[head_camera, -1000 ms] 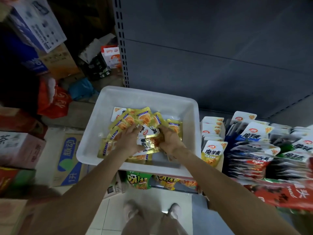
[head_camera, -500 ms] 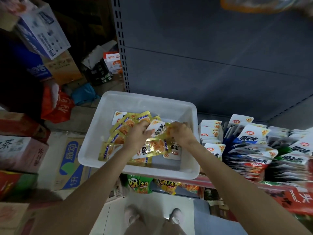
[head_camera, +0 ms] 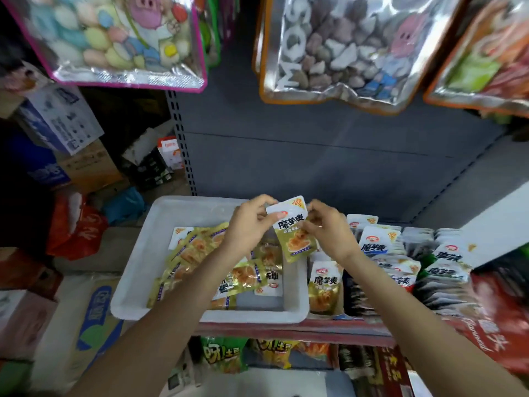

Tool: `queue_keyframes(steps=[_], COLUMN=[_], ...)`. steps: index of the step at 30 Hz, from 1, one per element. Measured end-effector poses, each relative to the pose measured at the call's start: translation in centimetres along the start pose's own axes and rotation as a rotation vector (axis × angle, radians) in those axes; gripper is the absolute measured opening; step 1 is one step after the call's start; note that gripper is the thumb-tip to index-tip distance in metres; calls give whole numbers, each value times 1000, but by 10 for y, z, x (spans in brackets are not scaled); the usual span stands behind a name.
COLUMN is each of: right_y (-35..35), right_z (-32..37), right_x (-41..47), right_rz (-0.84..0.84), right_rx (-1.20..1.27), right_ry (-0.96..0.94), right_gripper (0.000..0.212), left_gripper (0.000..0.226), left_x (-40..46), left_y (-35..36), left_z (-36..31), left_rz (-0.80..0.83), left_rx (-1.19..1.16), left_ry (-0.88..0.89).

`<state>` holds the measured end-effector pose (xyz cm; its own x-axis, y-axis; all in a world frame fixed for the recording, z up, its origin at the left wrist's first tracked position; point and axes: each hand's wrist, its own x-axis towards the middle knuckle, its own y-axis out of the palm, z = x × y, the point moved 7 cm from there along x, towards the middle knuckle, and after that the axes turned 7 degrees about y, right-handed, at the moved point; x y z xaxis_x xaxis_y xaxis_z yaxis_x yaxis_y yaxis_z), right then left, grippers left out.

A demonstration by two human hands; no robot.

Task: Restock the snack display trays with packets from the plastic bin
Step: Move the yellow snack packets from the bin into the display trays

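Packet [head_camera: 293, 230] upright above bin [head_camera: 137, 282], pinched between left hand [head_camera: 249, 224] grip and right hand [head_camera: 329, 227] grip.

Left hand [head_camera: 248, 230]: raised mid-frame, fingers curled, pinching small gold-and-white foil snack packet [head_camera: 294, 231].
Right hand [head_camera: 329, 230]: beside it, pinching packet's right edge.

Dim, edge-warped, glare overhead

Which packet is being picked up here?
Find the white bin on the shelf. Above its far right corner, the left hand and right hand pinch one packet upright. Unlike the loose packets lying flat below, it is raised.
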<state>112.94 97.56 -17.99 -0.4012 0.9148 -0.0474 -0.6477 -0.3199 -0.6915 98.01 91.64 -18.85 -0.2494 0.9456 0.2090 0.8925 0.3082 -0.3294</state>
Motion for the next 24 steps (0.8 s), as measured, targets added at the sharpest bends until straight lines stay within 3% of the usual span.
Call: queue_keyframes(steps=[4, 7, 12, 19, 21, 24], right_y=[-36, -52, -69, -68, -62, -56], right_z=[-15, -16, -28, -30, -31, -30], right_x=[-7, -10, -3, 3, 4, 5], right_rz=[-95, -127, -166, -108, -54, 5], right_rx=[-53, -110, -216, -286, -325, -427], right_ry=[6, -48, -47, -68, -75, -95], right_gripper=[19, 37, 12, 10, 8, 11], left_gripper=[3, 5, 32, 58, 70, 64], left_x=[13, 19, 18, -16, -19, -15], left_y=[40, 60, 67, 105, 114, 122], left_z=[-23, -33, -18, 30, 34, 32], left_rz=[82, 110, 42, 544, 608, 615], left_rx=[74, 163, 169, 618, 751, 867], left_ry=[100, 149, -9, -71, -58, -2])
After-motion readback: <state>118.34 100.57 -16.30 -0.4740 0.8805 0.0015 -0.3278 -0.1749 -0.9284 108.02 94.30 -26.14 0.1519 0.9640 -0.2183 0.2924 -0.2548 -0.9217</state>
